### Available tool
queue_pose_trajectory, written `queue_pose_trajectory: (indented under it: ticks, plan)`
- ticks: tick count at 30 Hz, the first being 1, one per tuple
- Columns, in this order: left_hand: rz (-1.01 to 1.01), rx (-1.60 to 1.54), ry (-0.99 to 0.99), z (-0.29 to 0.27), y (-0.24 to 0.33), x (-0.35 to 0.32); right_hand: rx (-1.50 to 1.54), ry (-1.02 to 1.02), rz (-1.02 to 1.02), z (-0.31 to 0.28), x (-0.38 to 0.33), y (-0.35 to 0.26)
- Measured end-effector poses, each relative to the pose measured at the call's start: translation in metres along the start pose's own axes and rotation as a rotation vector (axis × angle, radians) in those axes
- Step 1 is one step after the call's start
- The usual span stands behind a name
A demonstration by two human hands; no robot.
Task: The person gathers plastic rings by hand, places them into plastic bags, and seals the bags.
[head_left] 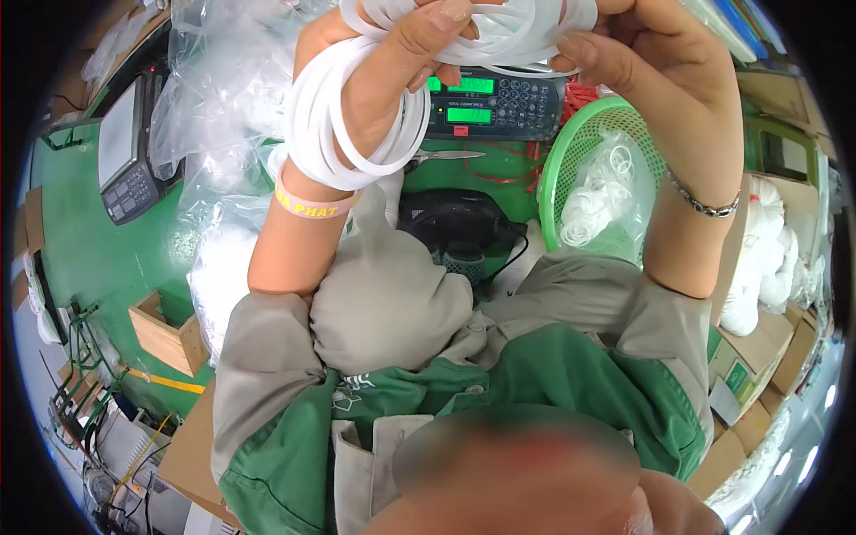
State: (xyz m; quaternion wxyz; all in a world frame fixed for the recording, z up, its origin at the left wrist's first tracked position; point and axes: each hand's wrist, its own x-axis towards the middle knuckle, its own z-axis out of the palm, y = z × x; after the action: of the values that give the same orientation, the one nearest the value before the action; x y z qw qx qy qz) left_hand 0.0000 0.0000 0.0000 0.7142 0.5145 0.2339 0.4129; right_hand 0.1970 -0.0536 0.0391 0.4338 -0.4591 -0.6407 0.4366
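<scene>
Several white rings [312, 134] are hanging around the wrist of the left hand [401, 58]. At the far side, that hand is gripping more rings between thumb and fingers, and the right hand [637, 71] is pinching their right end. A counting scale [526, 107] is showing beneath; a green mesh basket [560, 160] is standing nearer, to the right.

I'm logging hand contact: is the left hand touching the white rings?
Touching. In the head view, the left hand grips the white rings, with more looped around its wrist.
</scene>
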Motion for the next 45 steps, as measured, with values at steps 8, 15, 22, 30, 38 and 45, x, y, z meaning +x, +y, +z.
queue_pose_trajectory:
  ticks: [8,15,22,30,38,45]
  plan:
    - [0.041,0.279,0.16,0.009,0.002,-0.004,0.156,0.048,-0.041,0.007,-0.005,-0.008]
    - [0.065,0.133,0.133,0.002,-0.005,-0.001,0.001,-0.09,-0.278,-0.015,0.003,0.01]
    - [0.173,0.36,0.198,-0.05,-0.004,-0.003,-1.672,0.369,-0.103,-0.046,0.023,0.071]
    - [0.232,0.801,0.141,-0.056,-0.054,-0.003,-0.218,0.022,-0.144,0.028,0.027,0.034]
    - [0.32,0.953,0.143,-0.115,-0.075,-0.081,-0.124,-0.515,-0.383,0.073,0.03,0.004]
    - [-0.433,1.303,-0.017,-0.171,-0.154,-0.185,-0.557,-0.929,0.206,0.141,0.036,0.197]
